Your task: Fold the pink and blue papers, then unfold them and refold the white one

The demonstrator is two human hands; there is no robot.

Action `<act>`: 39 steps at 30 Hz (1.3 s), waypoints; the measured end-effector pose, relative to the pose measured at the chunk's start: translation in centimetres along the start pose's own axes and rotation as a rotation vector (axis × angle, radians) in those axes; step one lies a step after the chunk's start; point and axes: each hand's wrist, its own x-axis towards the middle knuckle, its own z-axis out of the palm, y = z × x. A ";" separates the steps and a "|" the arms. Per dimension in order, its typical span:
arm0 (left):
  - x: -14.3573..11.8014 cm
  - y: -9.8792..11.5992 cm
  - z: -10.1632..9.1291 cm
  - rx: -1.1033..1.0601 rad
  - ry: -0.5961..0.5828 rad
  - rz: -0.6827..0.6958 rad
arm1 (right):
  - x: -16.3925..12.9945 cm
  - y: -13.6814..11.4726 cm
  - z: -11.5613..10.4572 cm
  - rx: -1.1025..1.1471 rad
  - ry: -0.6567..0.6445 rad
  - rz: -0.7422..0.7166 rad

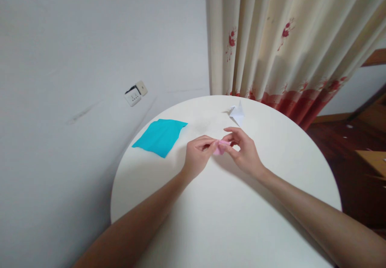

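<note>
A small piece of folded pink paper (221,147) is held between both hands above the middle of the white round table (193,219). My left hand (199,155) pinches its left side between thumb and fingers. On the other side, my right hand (243,149) grips the paper with thumb and fingertips, its index finger raised. The fingers cover much of the paper, so its full shape is hidden. Beyond my right hand stands a folded white paper crane (237,114). To the left of my left hand lies a creased sheet of turquoise paper (163,136).
A white wall with a power socket (133,97) runs along the table's left side. Behind the table hangs a cream curtain (265,38) with red flowers. Dark flooring (346,139) and a wooden piece of furniture (374,161) show at the right.
</note>
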 end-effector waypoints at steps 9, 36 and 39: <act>0.1 0.6 0.0 -0.008 0.035 0.022 | -0.2 -0.2 0.1 -0.055 0.020 0.088; -0.5 0.5 0.7 -0.024 0.108 -0.003 | -0.3 -1.2 0.4 0.007 -0.009 0.077; -0.3 0.3 0.5 -0.037 0.144 -0.027 | -0.1 -0.4 0.2 0.038 0.021 0.186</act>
